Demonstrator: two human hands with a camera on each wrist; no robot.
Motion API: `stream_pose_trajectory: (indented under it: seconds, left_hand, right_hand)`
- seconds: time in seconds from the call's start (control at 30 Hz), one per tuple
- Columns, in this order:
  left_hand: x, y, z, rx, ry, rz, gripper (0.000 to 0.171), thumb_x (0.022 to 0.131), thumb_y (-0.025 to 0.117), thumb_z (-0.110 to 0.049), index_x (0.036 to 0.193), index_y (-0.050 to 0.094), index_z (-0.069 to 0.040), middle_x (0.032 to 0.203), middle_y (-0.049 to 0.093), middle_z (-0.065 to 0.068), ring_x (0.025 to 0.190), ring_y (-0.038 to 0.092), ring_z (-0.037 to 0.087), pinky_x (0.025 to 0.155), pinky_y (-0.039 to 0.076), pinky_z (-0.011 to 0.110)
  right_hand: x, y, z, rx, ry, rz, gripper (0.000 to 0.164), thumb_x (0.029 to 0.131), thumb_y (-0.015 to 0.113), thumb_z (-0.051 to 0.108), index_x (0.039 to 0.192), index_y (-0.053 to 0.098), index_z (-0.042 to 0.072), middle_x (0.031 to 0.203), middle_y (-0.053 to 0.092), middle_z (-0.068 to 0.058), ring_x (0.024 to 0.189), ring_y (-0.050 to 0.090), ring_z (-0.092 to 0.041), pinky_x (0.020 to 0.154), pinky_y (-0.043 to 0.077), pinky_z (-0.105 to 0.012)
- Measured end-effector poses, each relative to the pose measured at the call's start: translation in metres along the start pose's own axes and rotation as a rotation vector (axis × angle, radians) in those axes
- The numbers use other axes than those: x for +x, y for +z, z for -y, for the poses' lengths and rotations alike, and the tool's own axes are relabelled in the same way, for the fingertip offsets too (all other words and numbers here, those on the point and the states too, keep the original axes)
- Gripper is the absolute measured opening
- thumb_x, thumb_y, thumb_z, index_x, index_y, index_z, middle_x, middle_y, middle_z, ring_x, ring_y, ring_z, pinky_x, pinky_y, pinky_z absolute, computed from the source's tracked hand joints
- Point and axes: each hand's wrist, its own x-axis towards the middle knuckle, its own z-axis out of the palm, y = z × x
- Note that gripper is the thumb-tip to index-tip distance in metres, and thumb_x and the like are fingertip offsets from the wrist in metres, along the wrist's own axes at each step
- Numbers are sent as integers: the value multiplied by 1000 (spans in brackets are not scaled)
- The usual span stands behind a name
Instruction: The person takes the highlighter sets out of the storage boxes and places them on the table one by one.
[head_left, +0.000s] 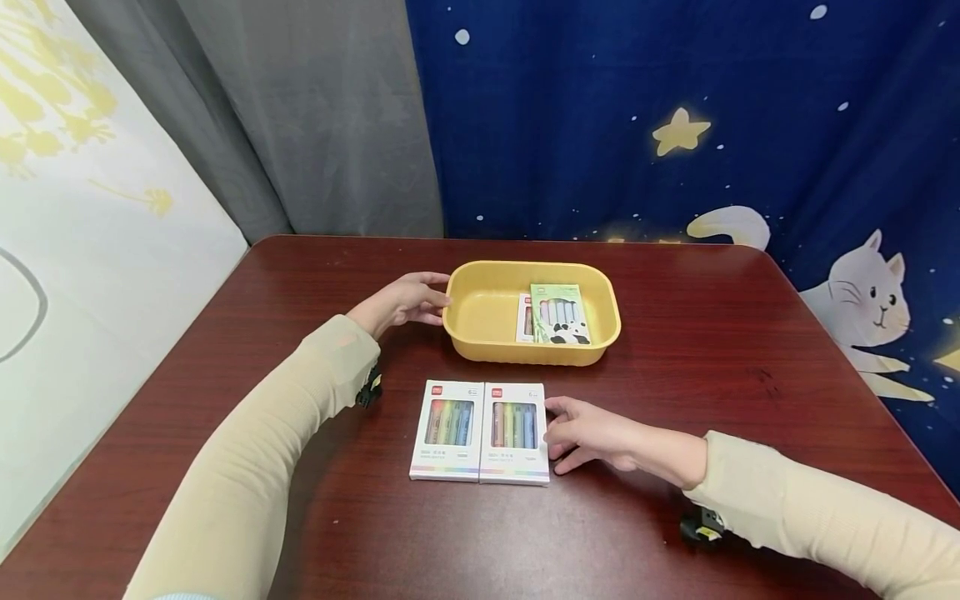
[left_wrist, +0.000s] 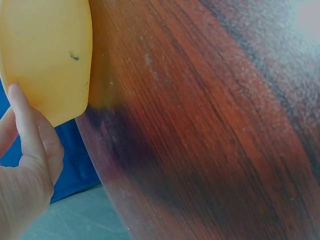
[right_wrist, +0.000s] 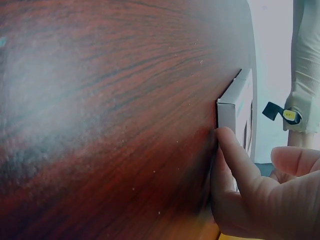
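Observation:
My left hand touches the left end of a yellow plastic basket, its fingers spread over the end wall. In the left wrist view a fingertip lies against the yellow wall. Two white boxes of coloured pens with clear windows lie flat, side by side, in front of the basket: a left box and a right box. At the right box's outer edge rest the fingers of my right hand; the right wrist view shows a fingertip against that box's side.
Inside the basket a green panda-printed box of pens overlaps another white box. Everything stands on a dark red wooden table. Behind it hang a grey curtain and a blue star-printed curtain.

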Motion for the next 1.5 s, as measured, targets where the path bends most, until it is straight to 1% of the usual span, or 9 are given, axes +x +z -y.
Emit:
stream_pose_trajectory:
  seconds: [0.3,0.43,0.53,0.63,0.93,1.03,1.2,1.4,1.5]
  left_hand:
    - [-1,0,-1,0,0,9,60,89,52,2,143,28,-11,125,45,20,70,60,14,57,56,24]
    - [-1,0,-1,-9,-5,5,60,89,52,2,143,28,-11,123,45,19,68,60,13,56,56,24]
    - [-1,0,-1,-16,-13,-4,60,89,53,2,143,29,-12,121,46,18,67,60,14,56,56,24]
    - [-1,-1,0,-12,-13,-7,60,89,53,1,142,29,-12,120,47,18,68,60,14,57,57,25]
    - [-1,1,0,-9,-2,-8,59,89,53,2,142,30,-11,119,47,18,67,60,13,55,56,24]
    - [-1,1,0,-6,-2,-5,59,89,52,2,142,29,-11,120,47,19,67,59,13,55,56,24]
    - [0,0,1,-7,0,-2,59,89,52,3,142,29,-11,119,47,19,66,59,13,55,56,23]
    - [0,0,1,-2,5,0,60,89,52,3,142,29,-10,112,48,16,66,59,13,55,56,23]
    - [0,0,0,-1,5,-2,60,89,52,3,142,29,-10,110,48,15,66,59,13,56,56,24]
  right_hand:
    - [-2,0,3,13,4,28,71,78,49,-1,139,14,-7,102,48,-18,81,52,-23,65,56,-34]
    - [-3,-3,8,4,2,23,70,82,49,2,140,13,-4,104,48,-20,85,53,-25,66,56,-37]
    - [-5,-8,14,-2,-5,18,66,86,49,6,141,13,-2,112,46,-24,88,55,-27,68,56,-38]
    - [-8,-14,24,-1,-18,25,63,88,48,8,140,15,-3,119,43,-27,91,56,-29,72,56,-40]
    - [-15,-38,65,-22,-87,13,59,93,47,14,141,17,-1,119,44,-25,95,60,-25,83,53,-40]
    - [-15,-44,77,-43,-104,-7,59,94,45,15,143,15,0,122,42,-26,96,59,-22,86,52,-40]
    - [-14,-54,95,-98,-137,-79,58,96,43,20,144,15,1,126,40,-23,103,55,-25,88,51,-37]
    - [-7,-68,107,-155,-181,-170,60,97,42,25,145,13,3,136,35,-23,115,45,-32,93,47,-37]
    - [-2,-77,110,-155,-197,-218,61,97,41,28,145,13,4,139,34,-22,116,44,-31,94,46,-34]
